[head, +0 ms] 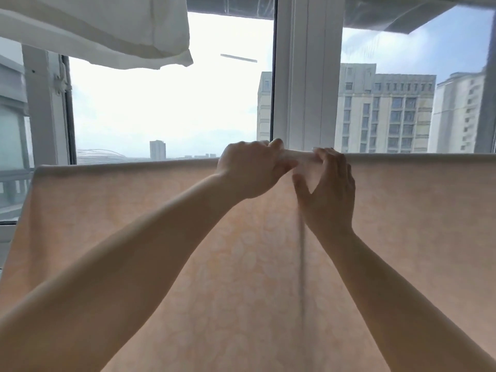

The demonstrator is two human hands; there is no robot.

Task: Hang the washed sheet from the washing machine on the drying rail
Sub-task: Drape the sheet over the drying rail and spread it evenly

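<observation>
1. Head view: peach sheet (161,237) hangs draped over a level line that runs left-right across the frame, about window-sill height. Its top fold spans from the left part of the frame to the right edge. The drying rail itself is hidden under the fold, so can't see it directly.
2. Left hand (249,170) is at the top fold, near mid-frame, fingers curled over the edge and gripping a bunched bit of sheet; thumb tip shows above the fold.
3. Right hand (327,186) is just beside it, to the right, fingers hooked over the same top edge, thumb spread below against the cloth, pinching the fold. The two hands are near touching, w/ a short stretched bit of sheet between them.
4. Key relation: sheet's long axis runs sideways along the fold line; both hands sit together at its middle, so spreading or smoothing would prob. go outward along that axis, left hand to the left, right hand to the right. Neither hand is clearly nearer the fold; both are on it.
5. A vertical crease or seam drops from under the right hand, which suggests the cloth is gathered there.
6. Judged stage: sheet is already over the rail, adjustment step.
7. White cloth (107,30) hangs higher up, top left, well apart from the hands. Window (171,103) and buildings behind.
</observation>
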